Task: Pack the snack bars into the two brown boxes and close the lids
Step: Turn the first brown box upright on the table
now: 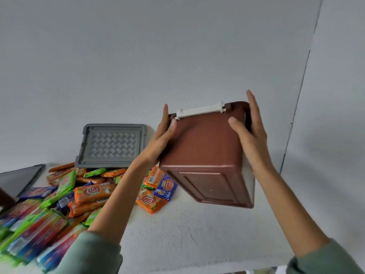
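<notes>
I hold a brown box (205, 147) in the air above the white table (197, 234), tilted so its underside faces me and its white handle (199, 110) is at the top. My left hand (162, 139) grips its left side with the thumb on the near face. My right hand (252, 139) grips the right side in the same way. A pile of snack bars (92, 192) in orange, green and blue wrappers covers the table's left half, below and left of the box. The box's inside is hidden.
A grey lid (112, 145) leans against the white wall behind the pile. A dark lid (19, 180) lies at the far left, beside a brown shape (5, 196) cut off by the frame edge. A wall corner runs down the right.
</notes>
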Available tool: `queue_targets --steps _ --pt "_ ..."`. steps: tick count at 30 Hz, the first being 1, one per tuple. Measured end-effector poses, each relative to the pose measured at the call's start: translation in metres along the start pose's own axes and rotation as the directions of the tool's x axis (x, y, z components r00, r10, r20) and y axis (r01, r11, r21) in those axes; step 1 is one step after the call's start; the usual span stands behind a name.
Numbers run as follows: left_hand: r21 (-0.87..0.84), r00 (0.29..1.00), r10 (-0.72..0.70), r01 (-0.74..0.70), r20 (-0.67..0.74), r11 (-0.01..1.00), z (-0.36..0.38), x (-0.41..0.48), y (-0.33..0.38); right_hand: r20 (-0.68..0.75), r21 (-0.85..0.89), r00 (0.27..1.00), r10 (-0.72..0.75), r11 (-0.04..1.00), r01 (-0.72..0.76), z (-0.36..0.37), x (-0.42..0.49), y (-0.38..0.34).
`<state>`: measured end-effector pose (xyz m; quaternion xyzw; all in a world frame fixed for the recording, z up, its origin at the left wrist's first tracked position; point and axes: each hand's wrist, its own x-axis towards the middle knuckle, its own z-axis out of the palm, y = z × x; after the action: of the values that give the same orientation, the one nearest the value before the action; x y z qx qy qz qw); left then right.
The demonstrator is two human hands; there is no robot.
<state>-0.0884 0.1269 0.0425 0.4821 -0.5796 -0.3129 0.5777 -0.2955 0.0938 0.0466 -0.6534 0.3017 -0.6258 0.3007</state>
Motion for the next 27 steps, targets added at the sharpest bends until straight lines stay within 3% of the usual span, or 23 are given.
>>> queue_targets --steps 2,5,9,12,16,19,23,27 --pt "-0.156 0.996 -0.089 0.09 0.011 0.984 0.005 0.001 -0.011 -0.035 -0.254 0.99 -0.139 0.959 0.126 0.012 -0.021 0.002" --pt "-0.219 0.98 -0.198 0.192 -0.006 0.957 0.001 -0.006 -0.041 -0.022 -0.421 0.971 -0.239 0.883 0.208 0.033 -0.057 0.014" --pt "-0.266 0.975 -0.194 0.161 -0.105 0.951 -0.011 -0.018 -0.074 0.047 -0.539 0.946 -0.32 0.789 0.294 0.057 -0.104 0.027" --pt "-0.208 0.95 -0.224 0.179 -0.219 0.962 -0.023 -0.026 -0.085 0.192 -0.594 0.911 -0.366 0.695 0.405 0.078 -0.14 0.04" --pt "-0.263 0.93 -0.283 0.219 -0.235 0.94 -0.034 -0.048 -0.094 0.393 -0.649 0.856 -0.336 0.558 0.517 0.097 -0.181 0.068" --pt "-0.168 0.941 -0.241 0.205 -0.239 0.964 -0.032 -0.058 -0.098 0.461 -0.685 0.83 -0.313 0.469 0.557 0.1 -0.193 0.082" --pt "-0.089 0.945 -0.24 0.225 -0.224 0.97 -0.036 -0.053 -0.105 0.476 -0.681 0.83 -0.29 0.476 0.557 0.098 -0.198 0.083" --pt "0.021 0.905 -0.303 0.324 -0.298 0.946 -0.044 -0.04 -0.107 0.447 -0.62 0.852 -0.274 0.592 0.515 0.086 -0.174 0.065"
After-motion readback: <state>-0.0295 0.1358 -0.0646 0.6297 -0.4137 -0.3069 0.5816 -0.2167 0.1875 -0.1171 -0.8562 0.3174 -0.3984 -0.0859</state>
